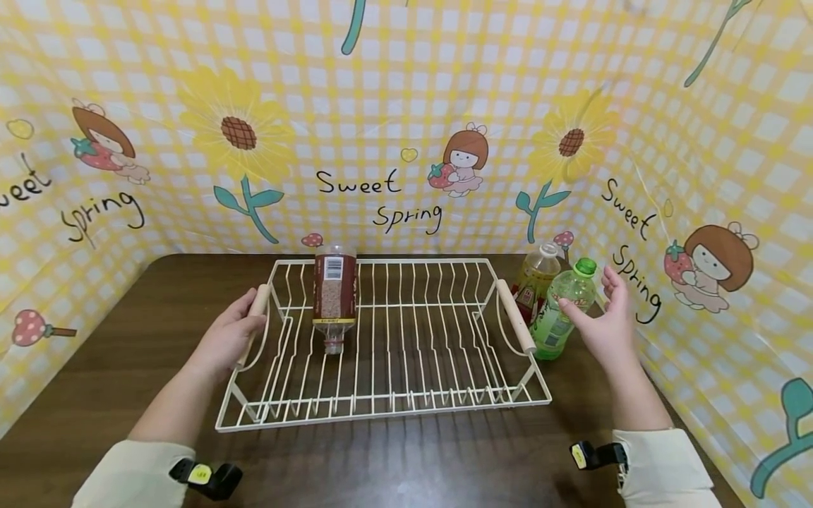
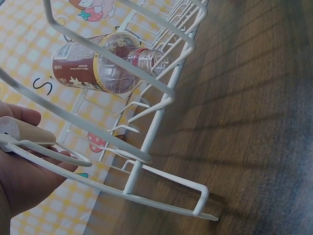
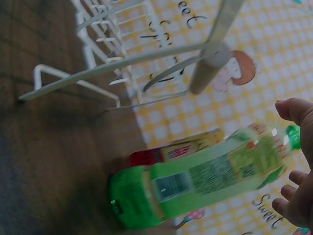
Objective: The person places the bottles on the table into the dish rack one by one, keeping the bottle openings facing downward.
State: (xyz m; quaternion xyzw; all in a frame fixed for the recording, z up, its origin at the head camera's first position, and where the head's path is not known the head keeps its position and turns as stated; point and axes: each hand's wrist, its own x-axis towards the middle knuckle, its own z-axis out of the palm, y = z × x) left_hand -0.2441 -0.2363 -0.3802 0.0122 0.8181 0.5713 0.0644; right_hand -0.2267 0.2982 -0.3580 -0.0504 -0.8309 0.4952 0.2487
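Left hand point(image 1: 227, 337) grips the wooden left handle point(image 1: 257, 302) of the white wire dish rack point(image 1: 387, 416); fingers curled round it, palm against the end of the rack. The left wrist view shows the same: handle lying across the palm, thumb above it.

Right hand point(image 1: 602, 319) is open, fingers spread and relaxed, holding nothing. It sits just beside the green bottle point(image 1: 559, 310), fingertips near the cap end, not touching as far as the head view shows. In the right wrist view the fingers point(image 3: 293, 110) are apart from the bottle on either side of its neck.

Green bottle stands upright on the brown table point(image 1: 114, 367), just outside the rack's right handle point(image 1: 516, 316). A second bottle with a yellowish drink and red label point(image 1: 536, 279) stands right behind it, close or touching; can't tell which.

Inside the rack: a brown bottle point(image 1: 334, 296) with a dark red label, propped upside down on the wires, neck toward the person, left of centre. It has no cap in the left wrist view.

Rack sits flat on the table, roughly centred. Yellow checked backdrop point(image 1: 406, 127) with sunflowers surrounds the table on three sides.
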